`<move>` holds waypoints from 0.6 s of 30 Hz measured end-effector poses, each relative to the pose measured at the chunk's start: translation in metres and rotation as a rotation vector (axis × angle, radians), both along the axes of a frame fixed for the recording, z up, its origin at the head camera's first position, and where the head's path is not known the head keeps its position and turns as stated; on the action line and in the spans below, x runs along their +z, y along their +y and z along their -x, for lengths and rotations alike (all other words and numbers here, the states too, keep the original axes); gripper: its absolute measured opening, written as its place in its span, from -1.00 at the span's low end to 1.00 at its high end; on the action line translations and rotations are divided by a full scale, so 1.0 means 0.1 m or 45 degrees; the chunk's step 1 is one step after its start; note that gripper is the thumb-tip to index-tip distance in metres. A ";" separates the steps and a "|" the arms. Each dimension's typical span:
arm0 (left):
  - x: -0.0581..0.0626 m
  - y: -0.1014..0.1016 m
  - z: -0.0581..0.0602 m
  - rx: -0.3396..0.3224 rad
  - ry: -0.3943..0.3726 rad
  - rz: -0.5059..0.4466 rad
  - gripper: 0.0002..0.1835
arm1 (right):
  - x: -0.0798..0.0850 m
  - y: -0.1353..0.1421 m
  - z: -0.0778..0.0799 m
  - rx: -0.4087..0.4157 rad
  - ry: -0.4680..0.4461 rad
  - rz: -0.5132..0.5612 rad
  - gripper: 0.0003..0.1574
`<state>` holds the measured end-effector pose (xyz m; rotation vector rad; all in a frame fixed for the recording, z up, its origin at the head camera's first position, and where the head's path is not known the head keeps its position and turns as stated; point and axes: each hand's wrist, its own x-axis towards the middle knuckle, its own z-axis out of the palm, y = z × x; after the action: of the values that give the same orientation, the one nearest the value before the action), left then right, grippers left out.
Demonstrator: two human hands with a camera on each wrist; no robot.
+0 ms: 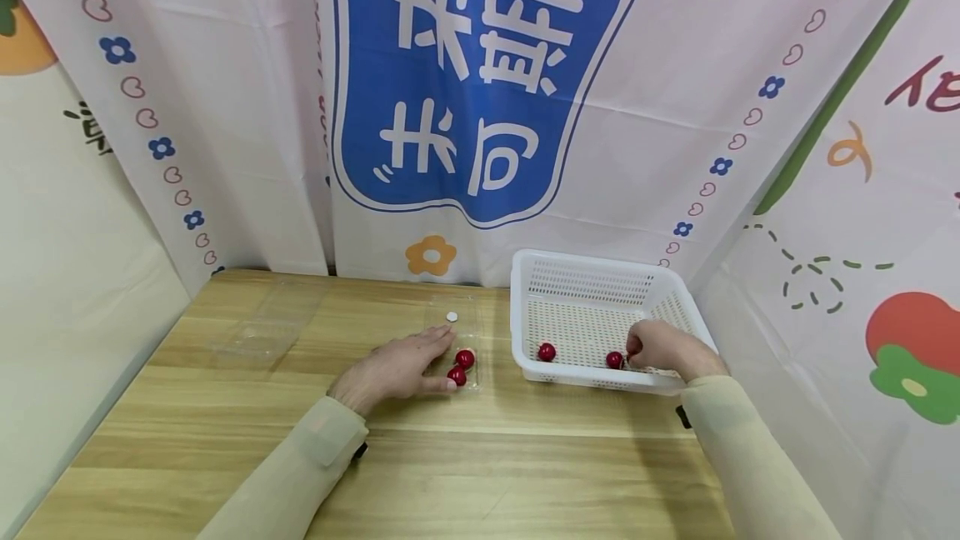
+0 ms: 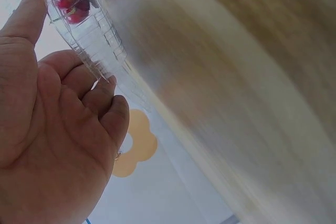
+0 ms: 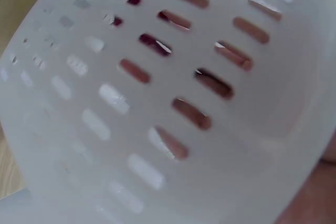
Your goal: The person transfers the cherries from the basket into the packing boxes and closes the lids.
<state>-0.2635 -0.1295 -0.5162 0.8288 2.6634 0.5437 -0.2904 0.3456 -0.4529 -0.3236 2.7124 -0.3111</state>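
Note:
My left hand (image 1: 408, 363) lies beside a clear plastic box (image 1: 472, 327), its fingers and thumb spread along the box's left side. In the left wrist view, the fingertips of this hand (image 2: 63, 119) touch the box wall (image 2: 100, 40). Two shiny red cherries (image 1: 465, 358) sit together in the box's near part; a white round spot (image 1: 452, 317) shows farther back. Inside the white basket (image 1: 525, 315), my right hand (image 1: 663, 348) pinches at a red cherry (image 1: 615, 360) with curled fingers; the exact hold is partly hidden. Another cherry (image 1: 547, 352) lies to its left.
A second clear plastic box (image 1: 262, 336) stands at the table's back left. The basket's slotted wall (image 3: 252, 129) blocks much of the right wrist view. A printed curtain (image 1: 300, 148) hangs behind the wooden table (image 1: 465, 473), with more cloth at both sides.

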 end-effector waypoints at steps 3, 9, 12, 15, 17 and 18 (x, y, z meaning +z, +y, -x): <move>0.00 0.00 0.00 -0.002 0.000 -0.001 0.06 | 0.01 -0.05 0.01 0.023 0.051 0.009 -0.91; 0.00 0.00 0.00 0.000 -0.004 0.011 0.05 | 0.00 -0.17 0.01 0.065 0.169 0.074 -0.90; 0.00 0.00 0.00 0.002 -0.003 0.009 0.06 | -0.01 -0.22 0.01 0.094 0.241 0.127 -0.90; 0.01 0.00 0.00 -0.002 0.002 0.004 0.06 | -0.02 -0.29 0.02 0.112 0.301 0.181 -0.86; 0.01 0.00 0.00 -0.005 0.005 0.000 0.06 | -0.01 -0.34 0.02 0.122 0.339 0.207 -0.83; 0.00 0.00 -0.01 -0.005 0.005 0.002 0.06 | -0.01 -0.37 0.01 0.119 0.357 0.220 -0.83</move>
<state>-0.2630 -0.1296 -0.5161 0.8355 2.6648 0.5390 -0.2917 0.3085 -0.4536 -0.5809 2.9368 -0.5087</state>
